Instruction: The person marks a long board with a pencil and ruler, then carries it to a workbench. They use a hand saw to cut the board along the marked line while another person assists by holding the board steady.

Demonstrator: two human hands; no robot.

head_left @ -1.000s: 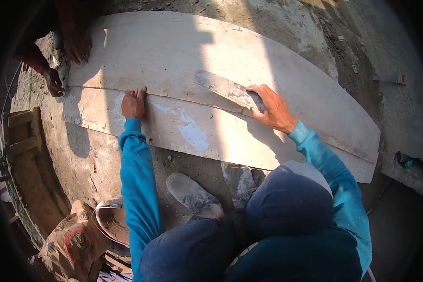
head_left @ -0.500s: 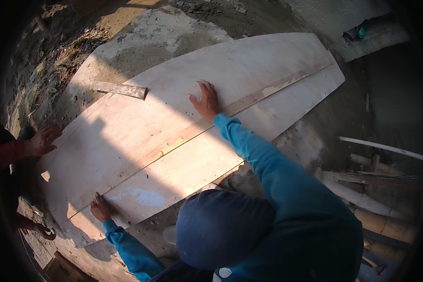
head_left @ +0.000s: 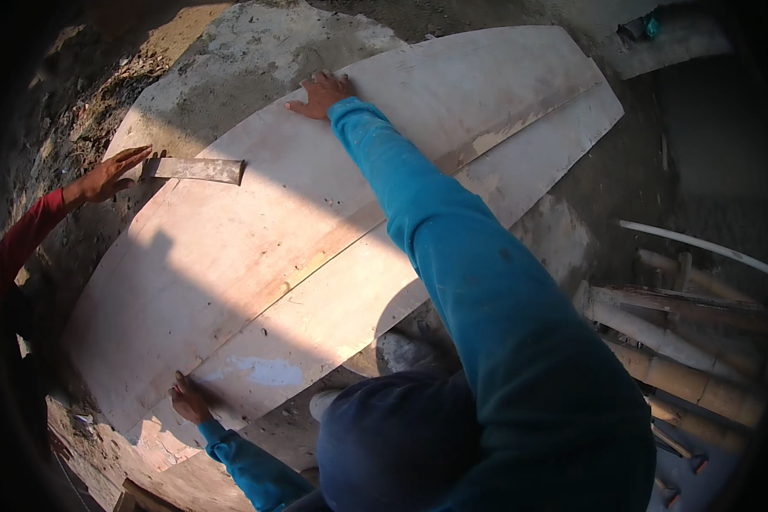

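A large pale board (head_left: pixel 256 222), curved along its far edge, lies before me, with a long seam running lengthwise. My right hand (head_left: pixel 320 96) rests at its far edge, fingers spread. Near the seam's left end, my left hand (head_left: pixel 189 399) touches the board with its index finger extended; some of its other fingers are hidden. A flat greyish strip (head_left: pixel 198 169) lies across the far left edge. A co-worker's hand (head_left: pixel 107 177), in a red sleeve, is at the strip's outer end; whether it grips the strip I cannot tell. A white smear (head_left: pixel 260 370) marks the near piece.
Bamboo poles (head_left: pixel 683 384) and a thin white pipe (head_left: pixel 695 246) lie at the right. Orange-tipped tools (head_left: pixel 698 463) sit at the lower right. A dark blue rounded cloth shape (head_left: pixel 397 444) blocks the lower middle. Rubble (head_left: pixel 81 119) covers the ground at far left.
My right hand has moved from the board's middle to its far edge. The co-worker's hand has moved up to the strip. My left hand stays near the seam.
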